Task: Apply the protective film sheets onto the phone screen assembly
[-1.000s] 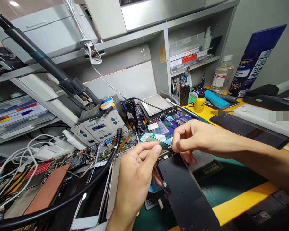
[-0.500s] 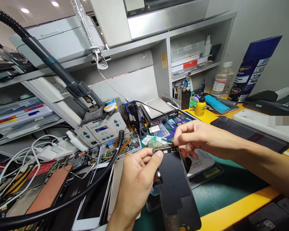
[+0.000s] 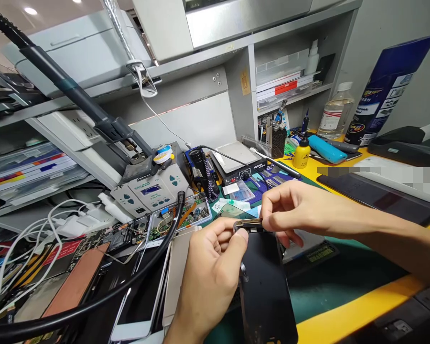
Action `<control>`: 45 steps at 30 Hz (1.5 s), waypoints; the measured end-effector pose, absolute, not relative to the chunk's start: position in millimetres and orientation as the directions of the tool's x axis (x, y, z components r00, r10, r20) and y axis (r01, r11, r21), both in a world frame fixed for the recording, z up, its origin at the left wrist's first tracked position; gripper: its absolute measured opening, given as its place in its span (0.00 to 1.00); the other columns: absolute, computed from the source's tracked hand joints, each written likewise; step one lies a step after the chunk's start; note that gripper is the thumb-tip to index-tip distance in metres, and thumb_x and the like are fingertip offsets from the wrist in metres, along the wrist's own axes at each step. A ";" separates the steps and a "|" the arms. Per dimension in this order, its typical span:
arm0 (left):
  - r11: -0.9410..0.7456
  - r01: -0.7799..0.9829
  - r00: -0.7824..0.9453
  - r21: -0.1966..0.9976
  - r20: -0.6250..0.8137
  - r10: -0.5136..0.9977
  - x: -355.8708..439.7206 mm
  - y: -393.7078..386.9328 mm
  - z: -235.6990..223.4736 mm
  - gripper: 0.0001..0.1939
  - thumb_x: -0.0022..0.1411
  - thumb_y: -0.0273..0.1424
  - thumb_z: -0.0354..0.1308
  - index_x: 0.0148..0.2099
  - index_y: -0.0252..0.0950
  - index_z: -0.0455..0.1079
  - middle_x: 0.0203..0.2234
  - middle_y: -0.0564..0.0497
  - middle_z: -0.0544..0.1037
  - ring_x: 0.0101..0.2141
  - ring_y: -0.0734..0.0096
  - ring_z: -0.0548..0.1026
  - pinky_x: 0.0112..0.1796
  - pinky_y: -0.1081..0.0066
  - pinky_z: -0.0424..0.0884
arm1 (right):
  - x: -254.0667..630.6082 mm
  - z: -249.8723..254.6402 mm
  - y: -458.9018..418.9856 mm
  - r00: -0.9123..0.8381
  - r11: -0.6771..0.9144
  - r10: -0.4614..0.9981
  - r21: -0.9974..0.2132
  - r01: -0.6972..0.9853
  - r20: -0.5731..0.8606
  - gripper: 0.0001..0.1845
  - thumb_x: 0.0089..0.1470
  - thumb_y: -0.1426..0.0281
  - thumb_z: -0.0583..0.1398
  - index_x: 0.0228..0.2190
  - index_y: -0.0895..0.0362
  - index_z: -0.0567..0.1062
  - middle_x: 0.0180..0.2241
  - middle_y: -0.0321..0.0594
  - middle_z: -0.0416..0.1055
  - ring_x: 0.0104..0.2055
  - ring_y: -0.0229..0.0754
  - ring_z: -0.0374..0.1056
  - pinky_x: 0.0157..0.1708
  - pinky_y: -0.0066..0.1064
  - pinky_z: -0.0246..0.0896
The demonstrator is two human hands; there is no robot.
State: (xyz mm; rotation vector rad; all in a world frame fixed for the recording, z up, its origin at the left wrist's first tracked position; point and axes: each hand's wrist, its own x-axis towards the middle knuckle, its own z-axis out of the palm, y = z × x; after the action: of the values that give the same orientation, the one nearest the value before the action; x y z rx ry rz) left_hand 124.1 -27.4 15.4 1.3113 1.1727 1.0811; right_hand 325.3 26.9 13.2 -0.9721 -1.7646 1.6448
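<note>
My left hand (image 3: pixel 215 272) is closed on the upper left corner of a dark phone screen assembly (image 3: pixel 267 282), thumb on its face. The assembly tilts down towards me, its black back panel facing up. A thin dark and golden piece (image 3: pixel 249 223) lies along its top edge, by the left fingertips. At the upper right corner my right hand (image 3: pixel 290 210) is closed in a pinch against that edge. What sits between its thumb and forefinger is mostly hidden. Behind the hands lies a light phone-shaped part (image 3: pixel 304 246) over a dark perforated plate.
Left of my hands, a thick black hose (image 3: pixel 129 291) arches over phones and boards. A tray of circuit boards (image 3: pixel 197 212) stands before the soldering station (image 3: pixel 150 191). A yellow bottle (image 3: pixel 301 154) and a dark phone (image 3: pixel 376 191) lie right. The green mat (image 3: pixel 329 291) spreads beneath.
The screen assembly has tilted and swung more upright in view, its lower end moving left. My right hand keeps its pinch near the top edge. The left hand still grips the corner.
</note>
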 end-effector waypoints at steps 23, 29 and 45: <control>-0.002 0.156 0.104 0.988 -0.014 0.994 126.4 -28.4 16.6 0.12 0.62 0.39 0.62 0.34 0.34 0.76 0.18 0.58 0.62 0.21 0.77 0.57 0.22 0.75 0.52 | 323.4 15.3 24.7 -0.574 -0.026 0.812 -0.988 0.150 -0.108 0.05 0.52 0.72 0.63 0.25 0.57 0.73 0.20 0.33 0.72 0.23 0.38 0.71 0.24 0.26 0.68; -0.004 0.162 0.097 0.987 -0.012 0.995 127.0 -28.5 17.0 0.14 0.62 0.39 0.62 0.30 0.35 0.70 0.18 0.58 0.62 0.21 0.78 0.57 0.22 0.75 0.52 | 323.0 16.8 24.0 -0.562 -0.009 0.820 -0.984 0.177 -0.109 0.05 0.51 0.72 0.62 0.25 0.57 0.73 0.20 0.33 0.72 0.23 0.39 0.72 0.24 0.26 0.68; 0.003 0.215 0.071 0.977 -0.018 0.997 127.7 -27.2 14.6 0.14 0.62 0.41 0.62 0.35 0.35 0.78 0.19 0.56 0.67 0.21 0.76 0.59 0.22 0.75 0.55 | 320.9 17.5 24.7 -0.544 -0.018 0.828 -0.976 0.216 -0.136 0.04 0.50 0.71 0.62 0.25 0.57 0.72 0.19 0.34 0.73 0.24 0.40 0.72 0.24 0.26 0.66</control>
State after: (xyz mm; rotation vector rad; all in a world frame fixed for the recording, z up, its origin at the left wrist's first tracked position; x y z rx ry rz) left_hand 127.7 -27.2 14.6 1.3912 1.3154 1.0374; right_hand 320.9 24.7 17.5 -1.0865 -1.7637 1.5995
